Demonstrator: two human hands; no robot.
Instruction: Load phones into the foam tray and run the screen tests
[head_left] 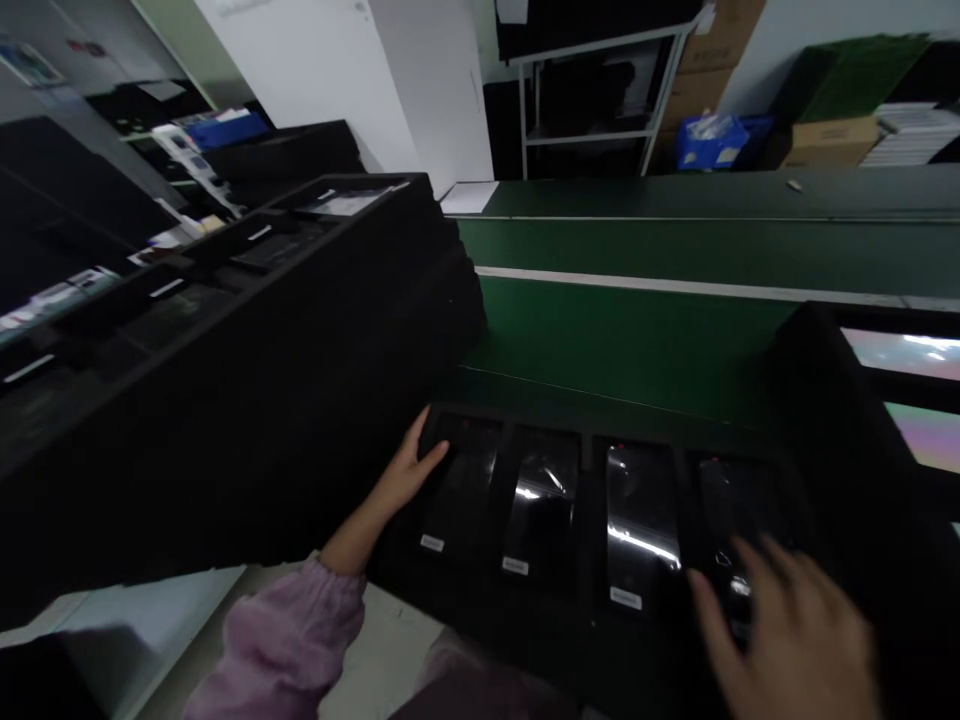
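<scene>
— On the near edge of the green conveyor belt (645,340) sits a black foam tray (585,440) with four glossy dark devices side by side. Why that way?

— Each slot keeps its device apart from the next. The left hand (409,470) rests fingers-flat on the tray's left corner, gripping nothing; the right hand (787,625) hovers spread open over the rightmost device (739,520).

— Any writing?

— Small white labels (515,566) sit at the devices' near ends, too blurred to read.
</scene>
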